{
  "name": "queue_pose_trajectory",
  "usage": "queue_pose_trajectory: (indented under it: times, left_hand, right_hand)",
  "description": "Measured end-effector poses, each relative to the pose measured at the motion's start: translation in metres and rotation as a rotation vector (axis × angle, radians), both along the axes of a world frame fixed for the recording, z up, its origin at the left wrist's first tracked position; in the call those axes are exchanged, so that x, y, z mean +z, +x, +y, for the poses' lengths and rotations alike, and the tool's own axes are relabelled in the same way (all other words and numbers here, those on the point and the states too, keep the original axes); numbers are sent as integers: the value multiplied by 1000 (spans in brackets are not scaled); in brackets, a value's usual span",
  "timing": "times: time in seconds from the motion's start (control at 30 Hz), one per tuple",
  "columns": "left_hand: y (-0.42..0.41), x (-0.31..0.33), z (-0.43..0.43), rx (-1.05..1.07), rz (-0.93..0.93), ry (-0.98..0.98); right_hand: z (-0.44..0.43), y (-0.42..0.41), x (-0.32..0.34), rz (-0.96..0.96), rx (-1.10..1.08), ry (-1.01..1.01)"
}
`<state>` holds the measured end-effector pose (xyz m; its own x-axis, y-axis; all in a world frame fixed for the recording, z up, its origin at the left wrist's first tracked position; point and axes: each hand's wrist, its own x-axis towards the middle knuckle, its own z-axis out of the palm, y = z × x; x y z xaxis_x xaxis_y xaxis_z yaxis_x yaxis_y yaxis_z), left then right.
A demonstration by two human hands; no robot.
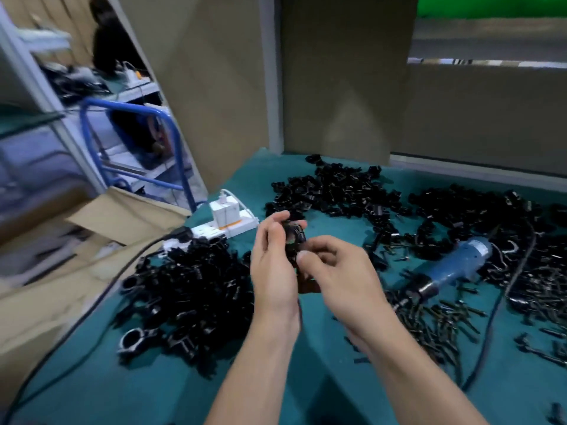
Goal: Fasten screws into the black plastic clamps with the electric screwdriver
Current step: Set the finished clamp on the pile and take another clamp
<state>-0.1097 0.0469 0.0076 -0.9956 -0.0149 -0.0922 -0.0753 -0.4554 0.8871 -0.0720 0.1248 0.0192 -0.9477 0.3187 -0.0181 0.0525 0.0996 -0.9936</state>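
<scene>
Tabletop (138, 394), green mat, loaded across the middle and the right.

Heaps of clamps (190, 289): one to the left of the hands, more at the back and on the far right.

Electric screwdriver (454, 268): blue body, lying flat on the tabletop and untouched. It is to the right of both hands and well apart from them. The long axis runs from upper right to lower left, with the dark nose end pointing lower left, towards the person. The cord trails off towards the near edge.

Left hand (273, 265): raised over the tabletop at centre, grip curled round one clamp (294, 237).

Right hand (340, 271): its grip is pinched on the lower part of the same clamp, thumb against fingers. Blur hides whether a screw is already seated there.

Screws (435, 320): a loose scatter on the mat just below the screwdriver's nose.

Judgement: the right hand is the nearer one to the tool. The reach goes right and slightly away, and the handle end lies farther off than the nose. The left hand would have to carry the clamp alone.
</scene>
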Motion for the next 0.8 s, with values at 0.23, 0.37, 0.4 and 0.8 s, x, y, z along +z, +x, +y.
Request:
queue_pose_trajectory:
  times: [0.23,0.37,0.4,0.8]
  left_hand:
    - [-18,-11,-116,398,297,-919]
    - [-26,-21,-149,343,177,-1563]
    - [-26,-24,-152,298,154,-1648]
    - [-31,-8,-107,441,369,-1496]
  right_hand:
    - [-87,-60,-6,-125,278,-338]
    - [-112,-94,-24,-82,204,398]
    - [-113,-98,-27,-99,222,483]
    - [-3,-152,-18,-186,43,738]
